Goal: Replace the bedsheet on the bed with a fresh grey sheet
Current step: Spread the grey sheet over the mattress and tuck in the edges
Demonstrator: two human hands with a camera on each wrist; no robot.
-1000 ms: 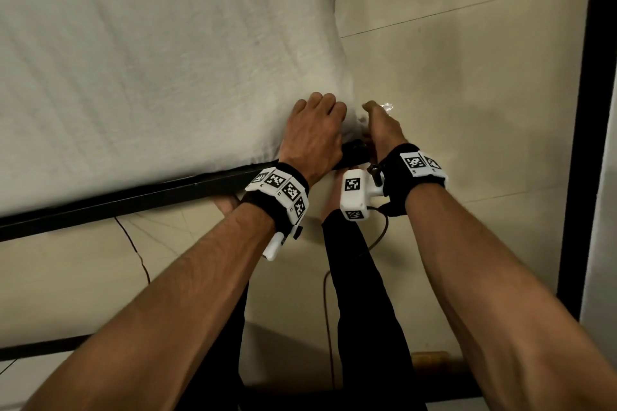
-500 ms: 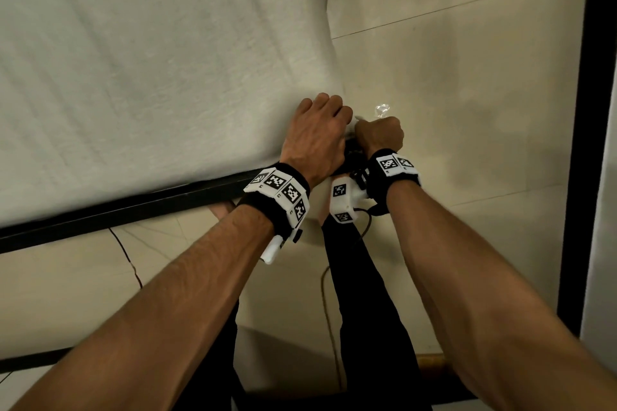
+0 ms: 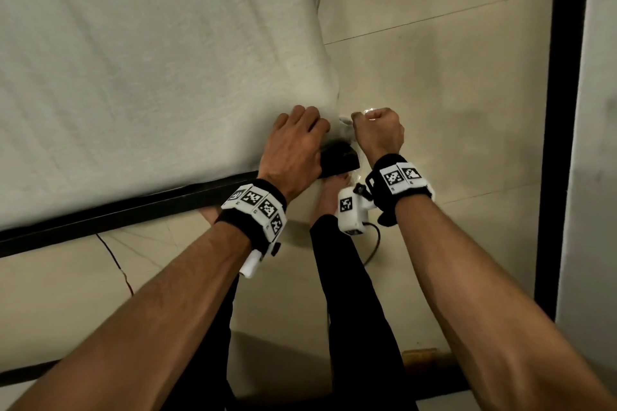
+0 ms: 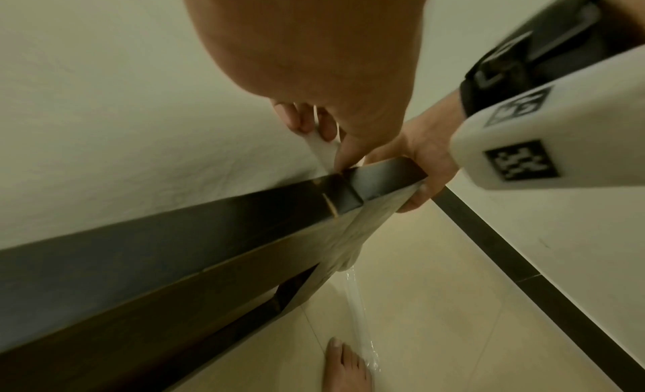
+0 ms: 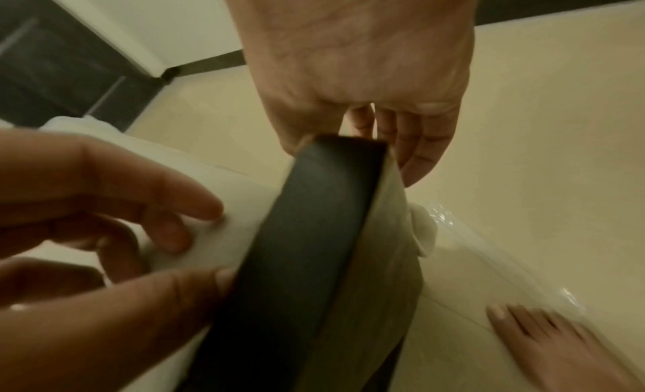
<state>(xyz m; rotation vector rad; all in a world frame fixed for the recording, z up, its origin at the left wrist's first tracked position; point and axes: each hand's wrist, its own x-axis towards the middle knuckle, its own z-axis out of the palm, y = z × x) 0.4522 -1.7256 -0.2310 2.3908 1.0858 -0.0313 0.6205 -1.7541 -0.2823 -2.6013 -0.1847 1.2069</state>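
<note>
A pale grey sheet (image 3: 150, 60) covers the mattress above the dark bed frame (image 3: 133, 210). My left hand (image 3: 293, 143) sits on the mattress's near right corner, and its fingers (image 4: 300, 119) pinch a white strip of the sheet (image 4: 324, 152) just above the frame. My right hand (image 3: 377, 130) is a fist right beside that corner. From the wrist views it grips the sheet fabric (image 4: 356, 232) that is drawn down over the frame's corner (image 5: 314, 218). What lies under the corner is hidden.
My bare foot (image 3: 334, 190) stands on the tiled floor just below the corner, next to clear plastic film (image 4: 359, 315). A thin red cable (image 3: 117, 264) lies on the floor under the rail. A dark vertical strip (image 3: 561, 110) and a wall (image 3: 601, 177) close off the right side.
My right hand has curled from reaching round the corner into a fist, and its wrist has swung out to the right. The left hand has stayed on the corner.
</note>
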